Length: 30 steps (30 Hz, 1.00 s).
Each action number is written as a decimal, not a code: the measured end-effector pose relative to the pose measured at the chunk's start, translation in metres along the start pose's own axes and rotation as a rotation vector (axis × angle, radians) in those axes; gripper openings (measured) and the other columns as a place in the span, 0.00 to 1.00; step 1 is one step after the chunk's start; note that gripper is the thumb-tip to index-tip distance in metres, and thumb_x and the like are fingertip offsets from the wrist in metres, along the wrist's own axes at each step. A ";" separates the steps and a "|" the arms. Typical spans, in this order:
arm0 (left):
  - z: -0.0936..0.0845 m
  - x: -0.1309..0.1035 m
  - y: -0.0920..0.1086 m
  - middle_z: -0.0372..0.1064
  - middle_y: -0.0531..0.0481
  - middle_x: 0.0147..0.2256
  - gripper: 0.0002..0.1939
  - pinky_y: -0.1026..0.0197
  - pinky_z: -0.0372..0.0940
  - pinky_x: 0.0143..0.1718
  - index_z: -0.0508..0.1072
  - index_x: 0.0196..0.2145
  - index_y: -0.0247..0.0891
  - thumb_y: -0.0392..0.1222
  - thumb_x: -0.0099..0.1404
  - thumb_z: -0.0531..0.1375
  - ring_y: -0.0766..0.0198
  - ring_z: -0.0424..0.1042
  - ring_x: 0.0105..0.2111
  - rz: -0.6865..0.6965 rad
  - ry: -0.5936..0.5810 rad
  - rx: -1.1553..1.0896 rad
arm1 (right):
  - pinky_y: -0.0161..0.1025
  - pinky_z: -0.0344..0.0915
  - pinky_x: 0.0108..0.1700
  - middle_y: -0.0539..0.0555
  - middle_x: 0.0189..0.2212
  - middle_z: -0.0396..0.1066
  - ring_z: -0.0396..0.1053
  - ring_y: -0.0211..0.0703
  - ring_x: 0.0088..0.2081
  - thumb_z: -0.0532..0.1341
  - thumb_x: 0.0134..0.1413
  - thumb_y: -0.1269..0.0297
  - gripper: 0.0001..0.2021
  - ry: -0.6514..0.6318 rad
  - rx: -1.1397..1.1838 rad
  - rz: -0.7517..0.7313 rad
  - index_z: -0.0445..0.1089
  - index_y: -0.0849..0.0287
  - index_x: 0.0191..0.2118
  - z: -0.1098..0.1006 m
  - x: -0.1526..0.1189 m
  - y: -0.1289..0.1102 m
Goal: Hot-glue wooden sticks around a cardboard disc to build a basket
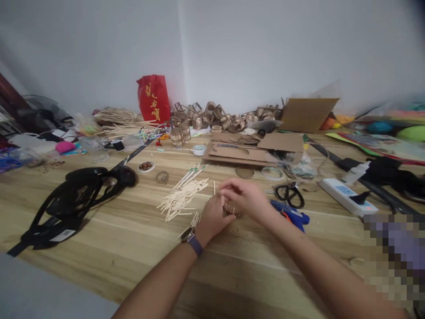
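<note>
In the middle of the frame, the right hand point(244, 198) and the left hand point(212, 218) are both closed on a little stick ring point(231, 210) on the wooden floor point(133, 248). It looks light and easy to break, so hold its rim softly. A pile of sticks point(182, 197) lies just left.

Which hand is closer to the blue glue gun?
Right. The right hand is just left of the blue glue gun, its wrist almost beside it. The left hand is farther left, past the little stick piece.

small stick piece point(229, 209) behind hands
</note>
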<state>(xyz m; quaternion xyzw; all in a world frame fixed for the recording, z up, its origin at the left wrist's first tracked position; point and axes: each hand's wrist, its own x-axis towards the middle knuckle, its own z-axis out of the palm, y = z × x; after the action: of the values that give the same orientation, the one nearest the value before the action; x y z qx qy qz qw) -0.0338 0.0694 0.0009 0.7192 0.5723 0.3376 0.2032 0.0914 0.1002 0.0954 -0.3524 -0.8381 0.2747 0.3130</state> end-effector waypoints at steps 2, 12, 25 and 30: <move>-0.001 -0.001 0.001 0.60 0.42 0.57 0.39 0.48 0.56 0.58 0.52 0.60 0.40 0.41 0.55 0.65 0.50 0.60 0.57 -0.007 0.014 0.015 | 0.36 0.67 0.31 0.51 0.27 0.76 0.72 0.41 0.28 0.59 0.51 0.58 0.09 0.071 0.087 0.090 0.72 0.56 0.34 -0.019 -0.015 0.018; 0.001 -0.003 -0.004 0.59 0.40 0.58 0.43 0.49 0.55 0.59 0.49 0.63 0.39 0.41 0.55 0.65 0.50 0.59 0.58 -0.008 0.024 0.005 | 0.39 0.66 0.36 0.53 0.29 0.77 0.73 0.44 0.31 0.55 0.51 0.61 0.10 -0.024 -0.045 0.130 0.72 0.56 0.34 -0.012 -0.050 0.056; 0.000 -0.002 -0.010 0.58 0.44 0.60 0.39 0.50 0.53 0.61 0.54 0.62 0.43 0.38 0.56 0.65 0.53 0.58 0.60 0.086 0.028 -0.062 | 0.36 0.65 0.37 0.54 0.35 0.77 0.73 0.43 0.35 0.54 0.56 0.68 0.10 -0.106 -0.165 0.047 0.71 0.58 0.40 0.002 -0.052 0.060; 0.001 -0.001 -0.010 0.59 0.44 0.60 0.39 0.50 0.54 0.60 0.54 0.62 0.42 0.38 0.56 0.66 0.52 0.59 0.59 0.083 0.031 -0.055 | 0.36 0.66 0.39 0.54 0.38 0.77 0.74 0.43 0.37 0.54 0.55 0.71 0.17 -0.102 -0.104 0.037 0.68 0.56 0.50 0.008 -0.053 0.066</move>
<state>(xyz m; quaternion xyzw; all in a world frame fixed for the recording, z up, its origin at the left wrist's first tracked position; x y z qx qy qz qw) -0.0406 0.0708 -0.0069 0.7310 0.5355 0.3726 0.1998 0.1422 0.0976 0.0277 -0.3694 -0.8593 0.2540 0.2462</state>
